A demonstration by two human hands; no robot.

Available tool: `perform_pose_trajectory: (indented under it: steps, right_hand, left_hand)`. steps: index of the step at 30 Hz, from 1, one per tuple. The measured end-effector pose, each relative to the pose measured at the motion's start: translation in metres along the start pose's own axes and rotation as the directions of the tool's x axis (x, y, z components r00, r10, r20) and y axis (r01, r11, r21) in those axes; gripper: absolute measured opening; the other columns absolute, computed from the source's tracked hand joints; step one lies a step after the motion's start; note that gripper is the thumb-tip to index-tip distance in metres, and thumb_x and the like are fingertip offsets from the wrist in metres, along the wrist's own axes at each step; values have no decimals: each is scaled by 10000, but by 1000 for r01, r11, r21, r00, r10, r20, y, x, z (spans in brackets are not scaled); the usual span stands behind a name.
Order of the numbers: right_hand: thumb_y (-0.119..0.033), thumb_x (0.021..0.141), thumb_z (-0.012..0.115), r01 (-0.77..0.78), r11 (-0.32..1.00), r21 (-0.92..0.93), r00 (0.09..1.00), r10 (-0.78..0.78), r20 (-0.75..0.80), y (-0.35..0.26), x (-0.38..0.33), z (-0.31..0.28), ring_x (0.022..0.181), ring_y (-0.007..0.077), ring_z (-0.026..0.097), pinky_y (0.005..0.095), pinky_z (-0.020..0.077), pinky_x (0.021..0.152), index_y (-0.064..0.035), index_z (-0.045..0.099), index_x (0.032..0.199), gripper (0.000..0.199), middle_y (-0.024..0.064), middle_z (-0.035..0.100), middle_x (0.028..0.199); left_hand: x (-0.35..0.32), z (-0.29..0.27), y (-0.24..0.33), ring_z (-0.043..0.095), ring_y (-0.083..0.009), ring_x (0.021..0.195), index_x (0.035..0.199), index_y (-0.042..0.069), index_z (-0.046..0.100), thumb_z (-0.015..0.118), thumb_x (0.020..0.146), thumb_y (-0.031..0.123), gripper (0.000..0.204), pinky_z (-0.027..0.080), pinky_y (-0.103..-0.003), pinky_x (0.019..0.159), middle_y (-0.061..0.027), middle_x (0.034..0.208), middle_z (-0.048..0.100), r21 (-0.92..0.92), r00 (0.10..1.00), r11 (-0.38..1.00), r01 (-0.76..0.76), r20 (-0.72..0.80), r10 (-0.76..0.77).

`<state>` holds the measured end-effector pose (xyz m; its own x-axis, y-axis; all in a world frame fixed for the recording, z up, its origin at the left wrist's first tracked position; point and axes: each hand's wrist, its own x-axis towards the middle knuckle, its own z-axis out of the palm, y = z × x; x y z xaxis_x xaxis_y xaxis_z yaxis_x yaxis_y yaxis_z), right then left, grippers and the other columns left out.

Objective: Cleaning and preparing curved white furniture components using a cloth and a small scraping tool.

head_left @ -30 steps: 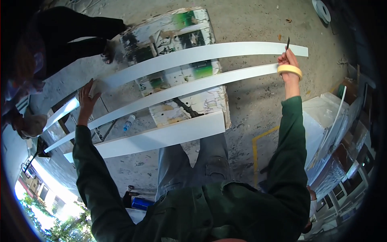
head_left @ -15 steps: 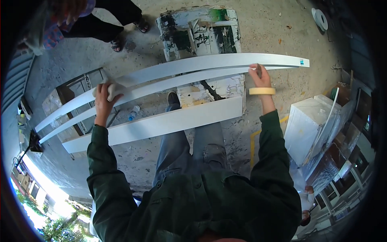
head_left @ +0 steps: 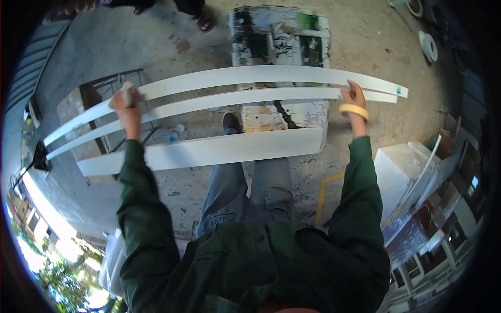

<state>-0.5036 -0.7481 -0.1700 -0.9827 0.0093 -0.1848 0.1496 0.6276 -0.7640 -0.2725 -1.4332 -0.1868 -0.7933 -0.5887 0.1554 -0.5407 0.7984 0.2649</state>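
The left hand (head_left: 127, 107) presses a small pale sanding block (head_left: 127, 93) onto the far long white wooden strip (head_left: 250, 76); the right hand (head_left: 353, 97), a yellow tape roll (head_left: 354, 110) around its wrist, grips that strip's right end.

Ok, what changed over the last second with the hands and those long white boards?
The right hand, a roll of yellowish tape around its wrist, came in from the boards' far right end and now rests on the long white boards, no longer pinching a thin dark tool. The left hand picked up a small pale sanding block and presses it on the upper board. The boards stayed on their supports; the wider white plank is unchanged.
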Motion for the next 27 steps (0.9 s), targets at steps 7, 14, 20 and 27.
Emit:
perform_pose_trajectory:
  steps: [7, 14, 20, 27]
  right_hand:
    - [-102, 837, 680, -307, 900, 310, 949, 314, 29, -14, -84, 19, 770, 55, 461, 216, 413, 709, -49, 582, 1208, 387, -19, 597, 966]
    - [-193, 929, 574, -345, 824, 449, 924, 383, 7, -10, -116, -25, 509, -20, 312, 152, 232, 444, -79, 620, 1143, 247, -78, 489, 691]
    - [-235, 967, 499, -453, 693, 561, 841, 542, 10, 20, -111, -91, 541, 18, 408, 170, 342, 492, -79, 632, 1129, 262, -60, 500, 678]
    - [-249, 965, 498, -301, 732, 612, 848, 499, -180, 121, -25, -181, 539, 15, 383, 191, 334, 486, -89, 626, 1138, 268, -51, 521, 711]
  left_hand:
    - [-111, 72, 366, 233, -323, 1388, 1419, -13, 290, 484, 725, 48, 724, 142, -434, 1151, -188, 1470, 288, -388, 889, 849, -360, 134, 438]
    - [-115, 90, 423, 321, -302, 1351, 1388, 50, 387, 436, 800, 52, 590, 219, -446, 1127, -133, 1434, 382, -687, 734, 519, -509, -32, 678]
    - [-77, 42, 271, 195, -321, 1410, 1453, 70, 277, 565, 880, 247, 666, 164, -469, 1119, -111, 1517, 258, -159, 807, 851, -501, 269, 526]
    - [-114, 70, 435, 205, -309, 1410, 1455, 66, 279, 498, 916, 248, 609, 134, -463, 1126, -108, 1512, 272, -227, 736, 786, -575, 274, 618]
